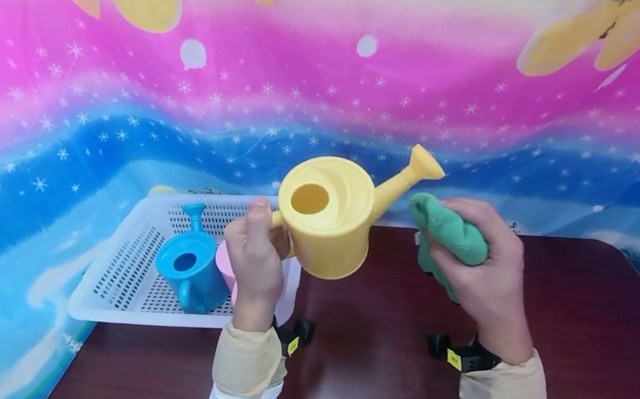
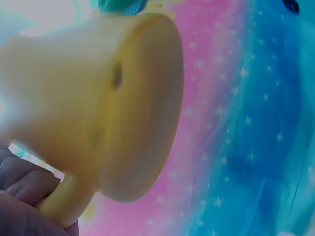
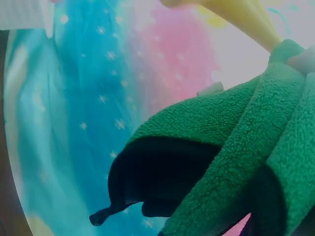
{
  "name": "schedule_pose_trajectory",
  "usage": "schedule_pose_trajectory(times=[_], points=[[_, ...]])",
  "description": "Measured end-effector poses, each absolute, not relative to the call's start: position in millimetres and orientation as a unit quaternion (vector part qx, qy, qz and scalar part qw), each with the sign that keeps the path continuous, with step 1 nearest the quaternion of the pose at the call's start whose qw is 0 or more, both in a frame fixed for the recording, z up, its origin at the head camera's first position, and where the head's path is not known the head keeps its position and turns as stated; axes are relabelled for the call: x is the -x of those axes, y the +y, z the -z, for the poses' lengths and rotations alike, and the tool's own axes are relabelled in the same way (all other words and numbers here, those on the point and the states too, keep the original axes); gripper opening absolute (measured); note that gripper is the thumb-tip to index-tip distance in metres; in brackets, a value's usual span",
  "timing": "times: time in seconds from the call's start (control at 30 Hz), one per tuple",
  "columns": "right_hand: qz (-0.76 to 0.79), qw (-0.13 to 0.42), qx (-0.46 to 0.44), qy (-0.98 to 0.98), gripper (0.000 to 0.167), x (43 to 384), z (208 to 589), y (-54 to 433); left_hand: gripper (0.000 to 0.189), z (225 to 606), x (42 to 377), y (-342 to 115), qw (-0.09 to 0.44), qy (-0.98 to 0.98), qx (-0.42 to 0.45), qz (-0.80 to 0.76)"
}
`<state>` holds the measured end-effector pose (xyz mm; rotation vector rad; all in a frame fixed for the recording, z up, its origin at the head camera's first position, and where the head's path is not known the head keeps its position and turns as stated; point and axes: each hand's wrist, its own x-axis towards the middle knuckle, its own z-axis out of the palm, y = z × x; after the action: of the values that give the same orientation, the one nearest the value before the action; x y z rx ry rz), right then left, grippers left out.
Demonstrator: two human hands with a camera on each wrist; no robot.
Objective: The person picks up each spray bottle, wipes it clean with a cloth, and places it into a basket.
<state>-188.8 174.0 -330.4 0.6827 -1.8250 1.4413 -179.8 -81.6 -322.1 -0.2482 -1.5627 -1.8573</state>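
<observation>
A yellow watering can [image 1: 330, 229] is held up over the table, its spout pointing up and to the right. My left hand [image 1: 258, 267] grips it by the handle, thumb on top; the left wrist view shows the can's base [image 2: 147, 113] and the fingers [image 2: 29, 182] wrapped round the handle. To the right, my right hand [image 1: 492, 271] holds a bunched green cloth [image 1: 454, 232] close beside the spout. In the right wrist view the fuzzy cloth [image 3: 211, 118] hangs in folds, with dark shadowed undersides, next to the yellow spout [image 3: 246, 19].
On the left of the dark red table [image 1: 600, 387] stands a white perforated basket [image 1: 110, 313]. A blue watering can [image 1: 196, 271] is in it, with a pink one [image 1: 225, 265] partly hidden behind my left hand. A patterned pink and blue backdrop [image 1: 338, 90] hangs behind the table.
</observation>
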Motion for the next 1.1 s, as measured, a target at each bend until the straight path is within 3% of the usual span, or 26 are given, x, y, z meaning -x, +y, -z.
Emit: schedule_pose_trajectory(times=[0.6,1.1], points=[[-0.504,0.299,-0.357,-0.728,0.049,188.4,334.8,133.6,0.057,319.8,182.1,-76.1,0.341,-0.472,0.102,0.806],[-0.455,0.292,-0.413,-0.733,0.049,182.5,337.6,116.0,0.053,319.2,184.7,-83.9,0.264,-0.325,0.1,0.903]])
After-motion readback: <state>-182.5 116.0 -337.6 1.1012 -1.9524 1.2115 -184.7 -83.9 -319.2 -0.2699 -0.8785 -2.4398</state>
